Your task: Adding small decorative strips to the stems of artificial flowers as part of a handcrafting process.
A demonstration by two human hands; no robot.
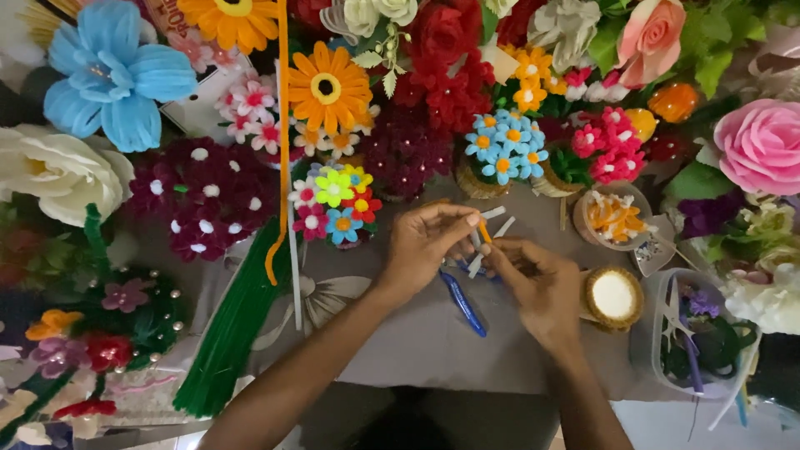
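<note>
Several at a time, pinching short white fuzzy stems (497, 221) together with a small orange piece (484, 231), just above the middle of the grey table cover (417, 342). Closing the left hand (425, 246) on the upper part of this little bunch with thumb and forefinger, and closing the right hand (537, 283) on its lower part, both hands nearly touching. Seemingly gathering and binding the pieces at one common point, judging from how they are fanning out. Pointing the free ends up and to the right, away from the body, and keeping the long axis on a diagonal from lower left to upper right. Probably needing, for any further bending, a firm pinch at the crossing point so the pieces are not slipping apart. Leaving a blue-handled tool (462, 302) lying on the cover just under the hands. Working beside a small round basket (614, 296) on the right and a pot of many-coloured flowers (333, 204) on the left, with a thick green bundle (233, 325) farther left and a clear container (667, 287) at the right edge.
</note>
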